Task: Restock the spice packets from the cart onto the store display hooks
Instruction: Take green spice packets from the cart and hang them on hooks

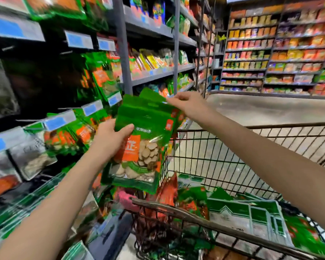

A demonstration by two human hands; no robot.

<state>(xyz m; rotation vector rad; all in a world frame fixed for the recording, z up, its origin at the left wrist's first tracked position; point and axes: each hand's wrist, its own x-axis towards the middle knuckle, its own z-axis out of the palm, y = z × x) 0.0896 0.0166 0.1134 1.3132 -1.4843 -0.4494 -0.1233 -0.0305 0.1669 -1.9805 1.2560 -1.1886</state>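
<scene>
Your left hand (109, 139) grips the green packet stack (139, 147) upright; your right hand (188, 104) pinches a top corner, likely separating one for the hooks.

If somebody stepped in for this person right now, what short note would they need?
Left hand: grips the held packets, a green bunch, above the cart.
Right hand: its fingers pinch the bunch's top edge.
Spare packets lie in the cart; hanging packets are on the display at left.
Done: one bunch is out of the cart.
Left: hang it, then the spare ones.
</scene>
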